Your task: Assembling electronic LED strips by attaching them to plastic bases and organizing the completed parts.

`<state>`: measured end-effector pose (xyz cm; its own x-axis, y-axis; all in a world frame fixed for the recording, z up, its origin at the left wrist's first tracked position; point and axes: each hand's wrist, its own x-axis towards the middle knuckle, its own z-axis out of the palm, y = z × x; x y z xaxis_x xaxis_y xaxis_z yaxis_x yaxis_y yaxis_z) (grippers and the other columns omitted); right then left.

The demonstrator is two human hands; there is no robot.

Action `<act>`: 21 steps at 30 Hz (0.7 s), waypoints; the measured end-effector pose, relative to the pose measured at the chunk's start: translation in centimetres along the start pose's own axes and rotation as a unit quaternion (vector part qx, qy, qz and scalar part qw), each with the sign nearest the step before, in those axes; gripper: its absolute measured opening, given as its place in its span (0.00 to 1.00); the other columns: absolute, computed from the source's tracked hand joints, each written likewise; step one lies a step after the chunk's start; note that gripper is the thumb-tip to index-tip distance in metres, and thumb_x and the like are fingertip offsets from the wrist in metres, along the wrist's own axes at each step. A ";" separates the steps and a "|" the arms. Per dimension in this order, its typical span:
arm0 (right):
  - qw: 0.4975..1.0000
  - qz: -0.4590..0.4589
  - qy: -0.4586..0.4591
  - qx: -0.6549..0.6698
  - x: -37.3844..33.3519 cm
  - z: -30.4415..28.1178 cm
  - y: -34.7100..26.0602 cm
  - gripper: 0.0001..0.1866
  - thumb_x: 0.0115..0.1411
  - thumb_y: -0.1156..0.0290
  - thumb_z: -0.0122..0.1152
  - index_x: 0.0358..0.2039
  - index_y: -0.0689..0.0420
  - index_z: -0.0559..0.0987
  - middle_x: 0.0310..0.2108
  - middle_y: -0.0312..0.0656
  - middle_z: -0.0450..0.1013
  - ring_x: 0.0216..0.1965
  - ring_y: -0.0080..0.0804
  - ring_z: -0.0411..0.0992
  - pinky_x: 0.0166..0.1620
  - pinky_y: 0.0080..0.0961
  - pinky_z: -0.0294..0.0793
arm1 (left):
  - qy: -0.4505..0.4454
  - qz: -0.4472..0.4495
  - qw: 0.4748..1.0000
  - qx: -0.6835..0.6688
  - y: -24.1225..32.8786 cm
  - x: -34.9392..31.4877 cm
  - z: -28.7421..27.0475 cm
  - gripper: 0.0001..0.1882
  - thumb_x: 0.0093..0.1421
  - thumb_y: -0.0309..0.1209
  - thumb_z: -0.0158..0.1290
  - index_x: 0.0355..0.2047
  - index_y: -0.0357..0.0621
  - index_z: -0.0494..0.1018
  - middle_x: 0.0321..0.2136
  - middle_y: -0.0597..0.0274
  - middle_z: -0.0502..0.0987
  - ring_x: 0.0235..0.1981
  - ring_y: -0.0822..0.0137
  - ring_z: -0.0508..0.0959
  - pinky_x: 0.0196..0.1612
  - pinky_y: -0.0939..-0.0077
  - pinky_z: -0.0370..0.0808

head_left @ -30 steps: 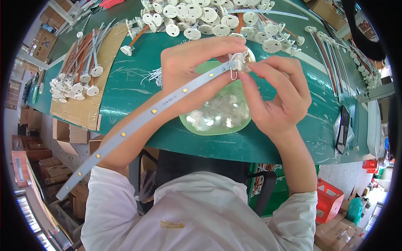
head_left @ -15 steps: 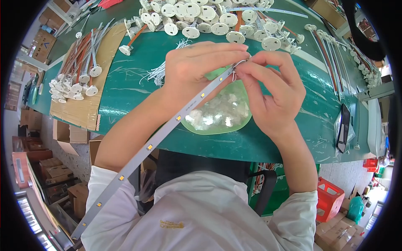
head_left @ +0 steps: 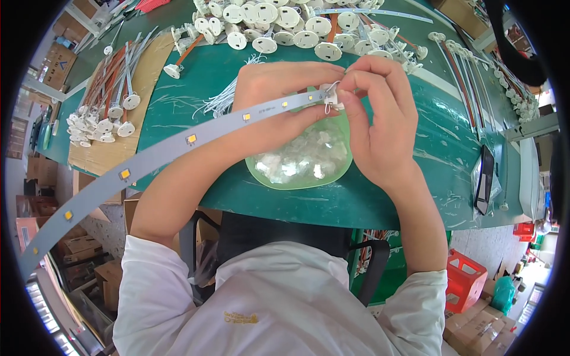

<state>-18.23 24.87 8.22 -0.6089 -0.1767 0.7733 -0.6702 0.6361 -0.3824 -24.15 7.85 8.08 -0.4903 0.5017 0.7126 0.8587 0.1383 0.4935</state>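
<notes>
A long grey LED strip (head_left: 219, 127) with small yellow chips slants from the lower left up to my hands above the table. My left hand (head_left: 267, 89) is closed around the strip near its upper end, its fingers reaching across behind it. At that end sit a small white piece (head_left: 333, 102) and thin white wires, pinched by the thumb and fingers of my right hand (head_left: 385, 121). Part of the white piece is hidden by the fingertips. Just below the hands lies a light green bowl (head_left: 285, 187) holding many clear, shiny small pieces.
White round-ended fittings (head_left: 264, 44) are heaped along the back of the green table (head_left: 196, 172). More strips with white ends (head_left: 101, 121) rest on cardboard at left. Cut white wires (head_left: 221, 102) lie behind my left hand. A black phone-like object (head_left: 485, 178) is at right.
The strip has swung upward on its free left side and now bows in a curve. Its held end has tilted flatter, bringing the small white piece into view.
</notes>
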 end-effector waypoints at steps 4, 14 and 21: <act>1.000 0.004 0.016 -0.010 0.1 -0.2 0.1 0.07 0.56 0.85 0.57 0.36 0.63 0.73 0.41 0.45 0.68 0.36 0.32 0.71 0.35 0.23 0.74 | 0.009 0.022 1.000 -0.014 -0.7 -0.2 0.2 0.15 0.47 0.30 0.65 0.37 0.43 0.79 0.34 0.58 0.82 0.32 0.60 0.82 0.34 0.75 0.79; 0.998 0.042 0.038 0.013 0.2 -0.2 -0.3 0.10 0.55 0.80 0.60 0.39 0.62 0.73 0.39 0.45 0.71 0.37 0.34 0.72 0.35 0.24 0.74 | -0.017 -0.114 0.983 -0.141 -0.6 -0.5 -0.1 0.32 0.47 0.25 0.65 0.55 0.45 0.70 0.37 0.60 0.82 0.32 0.73 0.77 0.31 0.80 0.73; 0.997 0.073 0.016 0.028 0.4 0.0 -0.7 0.19 0.48 0.75 0.68 0.42 0.60 0.76 0.40 0.46 0.73 0.37 0.35 0.74 0.35 0.26 0.75 | -0.089 -0.135 0.950 -0.266 -0.9 -0.6 -0.7 0.51 0.49 0.22 0.60 0.69 0.53 0.42 0.41 0.60 0.81 0.28 0.77 0.72 0.29 0.82 0.67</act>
<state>-18.00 24.38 8.78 -0.6892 -0.0610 0.7220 -0.5985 0.6096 -0.5198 -24.78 6.87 7.53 -0.6082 0.6525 0.4521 0.4849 -0.1455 0.8624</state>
